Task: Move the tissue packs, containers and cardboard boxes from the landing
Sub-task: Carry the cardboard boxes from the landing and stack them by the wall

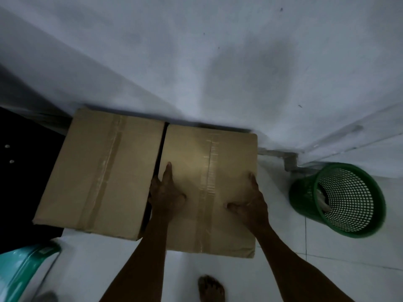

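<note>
Two taped brown cardboard boxes stand side by side on the white tiled floor against the white wall. The left cardboard box [98,171] is untouched. My hands hold the right cardboard box [209,162] at its two sides. My left hand [165,192] grips its left edge beside the narrow gap between the boxes, with the thumb and one finger lying on top. On the right edge is my right hand [250,203], thumb on the lid and fingers over the side. The fingertips below both edges are hidden.
A green mesh basket [340,199] lies tilted on the floor to the right of the boxes. A dark piece of furniture [19,171] sits at the left, with a teal plastic seat [24,271] below it. My bare foot [210,288] is on the tiles.
</note>
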The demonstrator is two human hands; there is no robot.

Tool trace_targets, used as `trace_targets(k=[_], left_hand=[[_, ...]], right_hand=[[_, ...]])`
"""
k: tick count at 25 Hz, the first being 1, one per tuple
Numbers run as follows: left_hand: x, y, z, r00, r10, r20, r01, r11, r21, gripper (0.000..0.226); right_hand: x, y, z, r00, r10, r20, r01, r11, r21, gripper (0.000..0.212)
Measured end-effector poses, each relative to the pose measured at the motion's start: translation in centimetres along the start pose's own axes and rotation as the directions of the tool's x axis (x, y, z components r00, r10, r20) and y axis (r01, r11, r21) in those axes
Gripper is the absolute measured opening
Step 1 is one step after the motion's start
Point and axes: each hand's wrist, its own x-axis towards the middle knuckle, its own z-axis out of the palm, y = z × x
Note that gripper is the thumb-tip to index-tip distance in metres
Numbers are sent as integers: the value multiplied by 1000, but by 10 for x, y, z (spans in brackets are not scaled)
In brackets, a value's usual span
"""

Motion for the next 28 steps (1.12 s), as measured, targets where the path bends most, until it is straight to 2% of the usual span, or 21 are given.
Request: trace_targets(k=[7, 12, 14, 18, 22, 25, 28], left_hand=[[-9, -4, 4, 999, 22, -41, -23, 999, -24, 110], [-27, -4, 5, 965, 155, -210, -148, 988, 48, 91], [-33, -11, 3, 954, 165, -249, -151, 986, 76, 90], [-48, -29, -4, 953, 85, -290, -26, 979, 202, 96], [-61, -51, -8, 931, -101, -350, 127, 991, 52, 105], [-67, -67, -6, 918, -175, -357, 237, 962, 136, 108], [-69, -83, 0, 926, -246, -288, 292, 948, 130, 110]], right_hand=[[-7, 2, 7, 1000, 14, -11, -14, 1000, -9, 128], [-8, 0, 10, 999, 49, -19, -49, 999, 7, 126], [-9, -1, 12, 998, 59, -34, -59, 998, 4, 124], [-13, -5, 12, 994, 100, -49, -101, 995, -19, 117], [-17, -13, 13, 990, 108, -87, -113, 992, -57, 111], [-16, -18, 18, 992, 89, -87, -94, 993, -64, 109], [-16, -20, 21, 989, 116, -91, -123, 990, -73, 106]])
